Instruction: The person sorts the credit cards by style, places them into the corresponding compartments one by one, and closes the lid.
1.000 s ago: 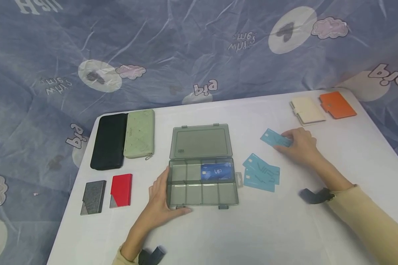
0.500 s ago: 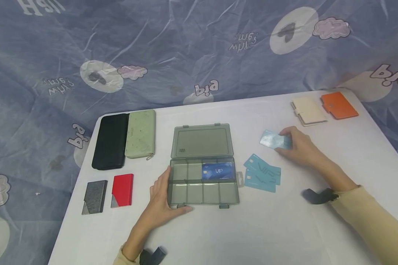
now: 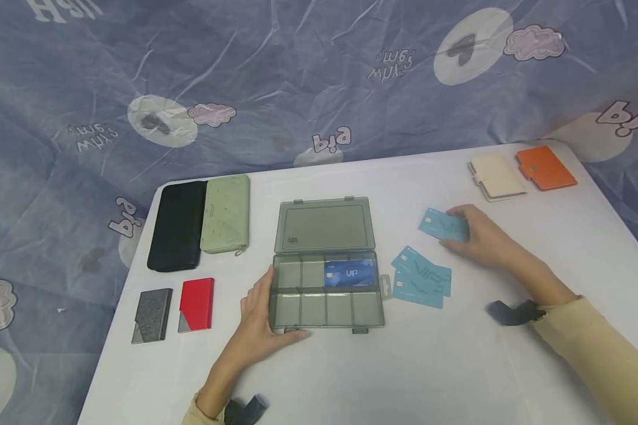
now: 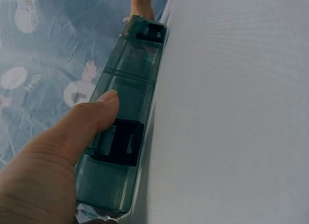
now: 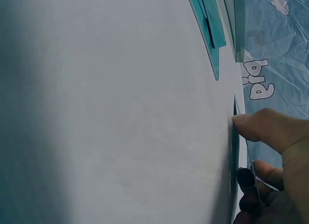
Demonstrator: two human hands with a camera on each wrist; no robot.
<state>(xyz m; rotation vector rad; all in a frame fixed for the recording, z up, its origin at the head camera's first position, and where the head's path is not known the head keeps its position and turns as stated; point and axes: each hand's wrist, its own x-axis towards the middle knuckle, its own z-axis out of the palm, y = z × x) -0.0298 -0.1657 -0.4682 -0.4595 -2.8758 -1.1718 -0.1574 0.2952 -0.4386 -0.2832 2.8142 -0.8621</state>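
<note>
My left hand (image 3: 256, 319) holds the near left corner of a smoky grey-green compartment box (image 3: 312, 310), its thumb lying against the front wall by a latch in the left wrist view. The lid (image 3: 324, 225) lies folded back, away from me. Inside, a dark blue VIP card (image 3: 351, 274) covers the far right compartments. To the right, my right hand (image 3: 481, 239) pinches a light-blue VIP card (image 3: 440, 224) by its right end, thumb on the near edge and fingers on the far edge. Below that card, light-blue cards (image 3: 417, 289) lie overlapping beside the box.
A black wallet (image 3: 176, 227) and a green zip wallet (image 3: 225, 213) lie at the back left. Nearer are a grey card case (image 3: 152, 316) and a red one (image 3: 195, 304). Cream (image 3: 496, 176) and orange (image 3: 546, 168) snap-strap holders lie at the back right. A patterned cloth (image 3: 276, 77) hangs behind.
The light-blue card in my right hand has turned slightly; half a second ago its face caught a glare that is now gone. My left hand stays on the box.
</note>
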